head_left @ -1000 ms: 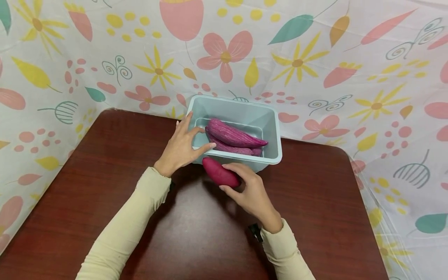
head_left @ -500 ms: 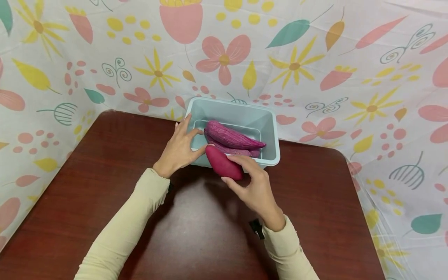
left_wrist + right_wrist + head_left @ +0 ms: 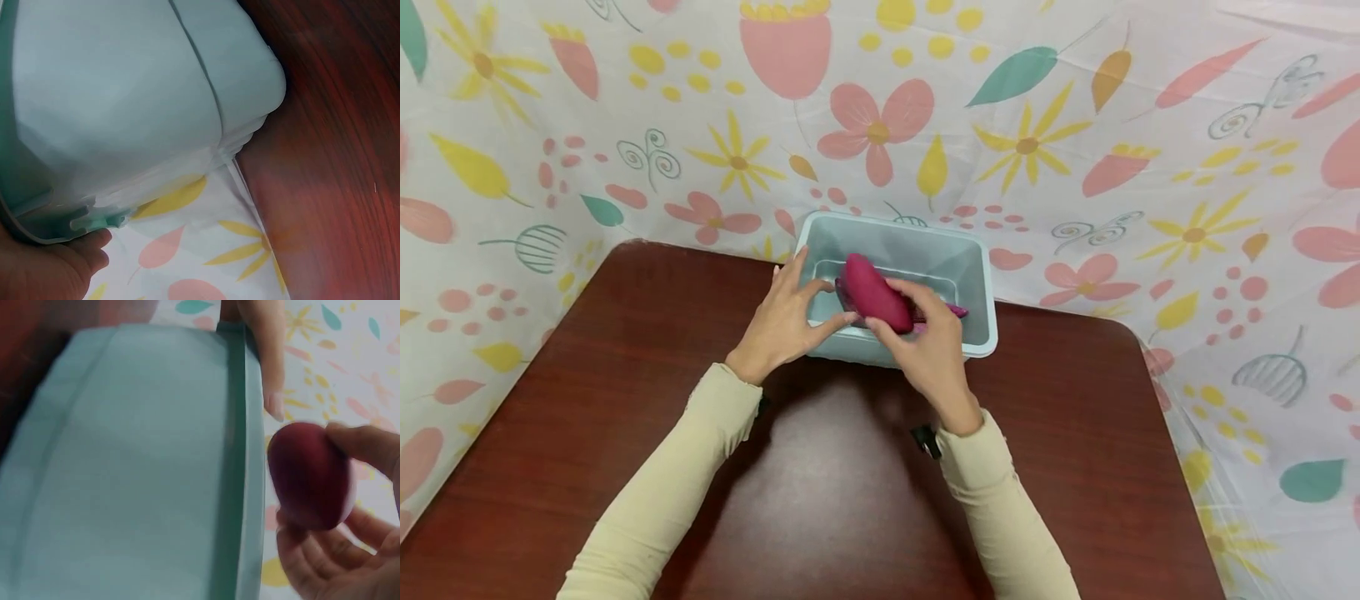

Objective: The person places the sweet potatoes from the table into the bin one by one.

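My right hand (image 3: 931, 346) pinches a smooth, dark red sweet potato (image 3: 874, 292) between thumb and fingers, tilted above the pale blue plastic tub (image 3: 989, 287). In the right wrist view the sweet potato (image 3: 311, 476) appears end-on beside the tub's rim (image 3: 253, 487). My left hand (image 3: 781, 325) holds the tub's near left corner, its thumb over the front rim and fingers at the left side. Long, streaked purple vegetables (image 3: 957, 311) lie inside the tub, mostly hidden behind the sweet potato and right hand. The left wrist view shows the tub's wall (image 3: 119, 81) and part of the left hand (image 3: 56, 269).
The tub stands at the back edge of a dark brown wooden table (image 3: 820, 500). A white cloth (image 3: 700, 108) printed with flowers and leaves hangs behind and along both sides of the table.
My right hand has carried the sweet potato up and forward, from in front of the tub to over its inside. The left hand stays at the tub's corner.
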Demonstrator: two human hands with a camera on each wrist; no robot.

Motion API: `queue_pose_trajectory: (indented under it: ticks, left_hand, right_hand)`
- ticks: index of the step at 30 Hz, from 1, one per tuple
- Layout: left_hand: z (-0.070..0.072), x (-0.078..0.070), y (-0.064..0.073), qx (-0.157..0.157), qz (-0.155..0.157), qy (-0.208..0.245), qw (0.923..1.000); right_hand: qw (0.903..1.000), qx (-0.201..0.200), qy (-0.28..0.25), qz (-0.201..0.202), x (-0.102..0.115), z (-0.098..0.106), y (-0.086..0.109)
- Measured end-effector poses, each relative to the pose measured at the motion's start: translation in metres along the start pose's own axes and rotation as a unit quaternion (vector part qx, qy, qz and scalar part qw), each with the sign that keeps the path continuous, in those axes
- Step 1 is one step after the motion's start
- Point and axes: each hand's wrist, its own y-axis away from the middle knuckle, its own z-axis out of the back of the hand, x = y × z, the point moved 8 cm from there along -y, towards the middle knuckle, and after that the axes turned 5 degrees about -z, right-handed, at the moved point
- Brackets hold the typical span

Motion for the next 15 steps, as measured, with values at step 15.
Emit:
queue_pose_trajectory:
  ticks: [15]
  left_hand:
    - [0.0,0.002,-0.001,-0.013,0.007,0.014,0.9998]
  right_hand:
    - [0.9902,0.041,0.064,-0.117,-0.005,-0.044,-0.052]
